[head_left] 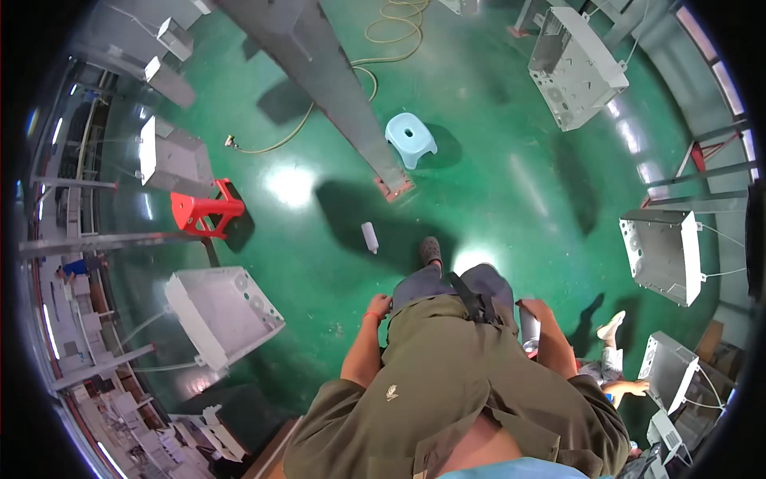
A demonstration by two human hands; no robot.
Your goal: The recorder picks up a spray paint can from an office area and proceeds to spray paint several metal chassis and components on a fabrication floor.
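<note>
A grey pillar [343, 88] stands ahead, a pale metal box [227, 315] to its left, a blue stool [410, 137] near its foot. Nearer than the pillar and well apart, the right hand [534, 306] clasps a silver cylinder [528, 328]; the left hand [379, 305] is curled, its grip unclear.

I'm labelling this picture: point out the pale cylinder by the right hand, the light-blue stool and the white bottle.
Pale cylinder [529, 327]: head view, side.
Light-blue stool [412, 143]: head view, seat.
White bottle [369, 237]: head view, body.
</note>
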